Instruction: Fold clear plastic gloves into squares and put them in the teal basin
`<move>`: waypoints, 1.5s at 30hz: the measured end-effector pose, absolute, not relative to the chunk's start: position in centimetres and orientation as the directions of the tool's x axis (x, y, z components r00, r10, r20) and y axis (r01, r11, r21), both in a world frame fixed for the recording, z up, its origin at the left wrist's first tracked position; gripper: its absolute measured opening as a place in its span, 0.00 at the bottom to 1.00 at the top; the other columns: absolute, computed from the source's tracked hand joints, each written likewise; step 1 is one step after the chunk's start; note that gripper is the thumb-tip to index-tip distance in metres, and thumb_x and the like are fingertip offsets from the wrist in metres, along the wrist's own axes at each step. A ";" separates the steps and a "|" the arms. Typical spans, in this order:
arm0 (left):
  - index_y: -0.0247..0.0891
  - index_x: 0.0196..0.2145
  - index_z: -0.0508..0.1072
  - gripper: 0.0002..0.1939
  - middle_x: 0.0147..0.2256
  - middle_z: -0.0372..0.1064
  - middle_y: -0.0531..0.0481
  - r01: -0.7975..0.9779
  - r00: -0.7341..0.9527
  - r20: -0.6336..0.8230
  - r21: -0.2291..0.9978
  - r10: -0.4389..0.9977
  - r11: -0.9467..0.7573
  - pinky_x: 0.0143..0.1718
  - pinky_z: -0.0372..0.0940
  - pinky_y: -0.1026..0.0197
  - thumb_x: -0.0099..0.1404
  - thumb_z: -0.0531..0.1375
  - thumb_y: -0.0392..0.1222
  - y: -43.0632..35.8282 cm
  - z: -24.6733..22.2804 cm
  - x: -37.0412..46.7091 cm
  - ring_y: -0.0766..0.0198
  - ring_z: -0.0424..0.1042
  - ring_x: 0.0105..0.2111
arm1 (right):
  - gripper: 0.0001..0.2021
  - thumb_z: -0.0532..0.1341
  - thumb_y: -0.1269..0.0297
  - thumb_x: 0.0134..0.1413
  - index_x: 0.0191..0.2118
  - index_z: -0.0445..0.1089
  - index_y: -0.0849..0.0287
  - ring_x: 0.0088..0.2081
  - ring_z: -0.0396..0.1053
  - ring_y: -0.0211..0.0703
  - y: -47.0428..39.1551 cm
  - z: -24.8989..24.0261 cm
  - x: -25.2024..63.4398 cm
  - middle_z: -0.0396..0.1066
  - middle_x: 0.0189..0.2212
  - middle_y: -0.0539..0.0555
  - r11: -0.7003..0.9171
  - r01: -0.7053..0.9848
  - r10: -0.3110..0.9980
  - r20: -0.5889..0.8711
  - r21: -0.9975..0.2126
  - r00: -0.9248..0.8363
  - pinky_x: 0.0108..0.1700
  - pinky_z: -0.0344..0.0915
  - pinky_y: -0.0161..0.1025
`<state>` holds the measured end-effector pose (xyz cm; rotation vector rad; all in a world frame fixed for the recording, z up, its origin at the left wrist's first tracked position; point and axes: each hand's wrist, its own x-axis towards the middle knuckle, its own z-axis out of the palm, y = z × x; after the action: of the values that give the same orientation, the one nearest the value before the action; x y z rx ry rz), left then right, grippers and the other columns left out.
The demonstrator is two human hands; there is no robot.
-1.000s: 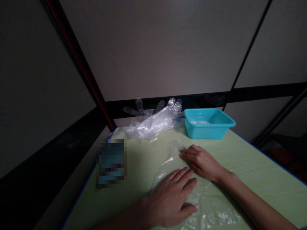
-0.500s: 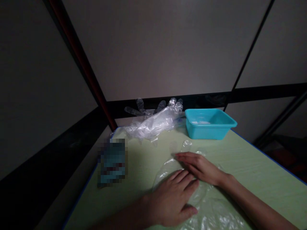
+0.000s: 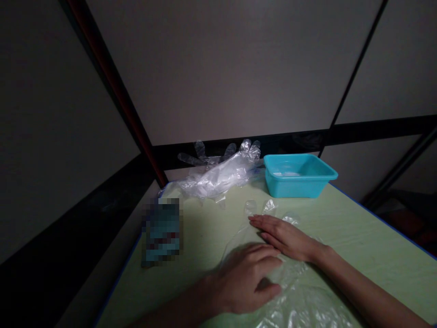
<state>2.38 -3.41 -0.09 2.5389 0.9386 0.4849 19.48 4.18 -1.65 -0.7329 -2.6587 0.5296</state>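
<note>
A clear plastic disposable glove lies spread on the pale green table, its finger tips poking out beyond my hands. My left hand rests palm down on the glove, with the thumb held apart from the fingers. Just beyond it, my right hand lies flat across the glove near its fingers, its own fingers stretched out to the left. Both palms are hidden, and nothing shows gripped in either hand.
At the table's far edge lies a heap of clear plastic gloves. A turquoise plastic basin stands to its right, with something pale inside. A blurred-out teal packet is on the left. Grey panels rise behind the table.
My left hand has its fingers slightly more bent. My right hand has shifted a little to the left, and more of the glove's finger tips show beyond it.
</note>
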 end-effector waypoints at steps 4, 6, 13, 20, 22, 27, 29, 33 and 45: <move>0.38 0.37 0.65 0.11 0.39 0.65 0.50 0.652 0.324 0.284 0.624 0.903 -0.430 0.46 0.58 0.61 0.55 0.53 0.32 -1.3 -1.0 1.4 0.63 0.63 0.42 | 0.21 0.46 0.64 0.59 0.57 0.53 0.63 0.56 0.51 0.44 4.4 -2.1 19.8 0.54 0.56 0.58 0.789 0.478 0.579 0.206 -0.386 -0.789 0.57 0.49 0.46; 0.37 0.36 0.64 0.11 0.37 0.65 0.49 0.668 0.165 0.255 0.682 0.953 -0.298 0.41 0.61 0.60 0.52 0.53 0.30 0.2 -1.6 0.5 0.63 0.64 0.39 | 0.21 0.46 0.63 0.59 0.57 0.52 0.63 0.57 0.50 0.43 4.5 -2.3 19.8 0.53 0.56 0.58 0.779 0.512 0.602 0.202 -0.362 -0.773 0.57 0.49 0.46; 0.38 0.39 0.58 0.20 0.33 0.61 0.54 0.506 0.028 0.076 0.859 0.997 -0.080 0.24 0.58 0.69 0.47 0.56 0.28 2.9 -2.7 -0.8 0.73 0.61 0.22 | 0.21 0.46 0.61 0.59 0.56 0.55 0.63 0.57 0.50 0.44 4.2 -2.4 19.4 0.53 0.56 0.58 0.774 0.554 0.622 0.204 -0.308 -0.756 0.58 0.48 0.44; 0.38 0.39 0.57 0.21 0.21 0.58 0.61 0.483 0.100 -0.011 0.875 0.995 -0.039 0.23 0.53 0.69 0.47 0.56 0.29 2.8 -2.8 -0.4 0.71 0.59 0.21 | 0.21 0.47 0.61 0.58 0.55 0.56 0.62 0.57 0.50 0.45 4.1 -2.3 19.3 0.53 0.56 0.58 0.778 0.550 0.619 0.221 -0.305 -0.754 0.58 0.48 0.44; 0.38 0.38 0.57 0.19 0.20 0.56 0.61 0.508 0.138 -0.039 0.861 0.990 -0.037 0.23 0.52 0.70 0.47 0.55 0.28 2.9 -2.8 -0.6 0.71 0.59 0.21 | 0.21 0.47 0.60 0.58 0.55 0.55 0.62 0.57 0.50 0.45 4.2 -2.4 19.3 0.53 0.56 0.58 0.777 0.548 0.620 0.230 -0.310 -0.750 0.57 0.49 0.45; 0.36 0.31 0.61 0.12 0.18 0.56 0.61 0.547 0.263 -0.145 0.837 0.954 -0.024 0.19 0.49 0.70 0.46 0.55 0.30 3.7 -1.9 -2.5 0.72 0.57 0.18 | 0.21 0.47 0.60 0.58 0.56 0.55 0.62 0.57 0.50 0.45 4.2 -2.5 19.4 0.53 0.56 0.58 0.776 0.546 0.620 0.224 -0.315 -0.752 0.57 0.49 0.45; 0.36 0.30 0.62 0.11 0.17 0.56 0.61 0.571 0.307 -0.191 0.820 0.932 -0.020 0.18 0.49 0.70 0.45 0.55 0.32 4.0 -1.3 -3.6 0.72 0.57 0.17 | 0.21 0.46 0.60 0.58 0.56 0.55 0.61 0.57 0.50 0.45 4.2 -2.4 19.4 0.53 0.56 0.57 0.774 0.548 0.623 0.226 -0.318 -0.749 0.57 0.49 0.45; 0.34 0.29 0.64 0.12 0.17 0.60 0.60 0.644 0.379 -0.299 0.765 0.876 -0.018 0.19 0.51 0.69 0.43 0.57 0.34 4.2 0.2 -5.4 0.71 0.59 0.18 | 0.22 0.46 0.59 0.58 0.55 0.56 0.62 0.56 0.50 0.45 4.2 -2.5 19.4 0.54 0.56 0.58 0.758 0.575 0.646 0.231 -0.308 -0.728 0.57 0.50 0.44; 0.34 0.37 0.64 0.18 0.34 0.65 0.47 0.904 0.168 -0.094 0.411 0.981 -0.115 0.41 0.57 0.57 0.47 0.50 0.24 2.9 1.9 -4.8 0.56 0.64 0.41 | 0.22 0.48 0.61 0.56 0.54 0.58 0.66 0.55 0.53 0.47 4.2 -2.0 19.2 0.56 0.54 0.61 0.712 0.662 0.701 0.293 -0.233 -0.650 0.56 0.52 0.45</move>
<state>-4.76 2.90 1.89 2.0785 1.7900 0.2829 19.21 4.15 -1.97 -1.0602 -2.5575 0.1483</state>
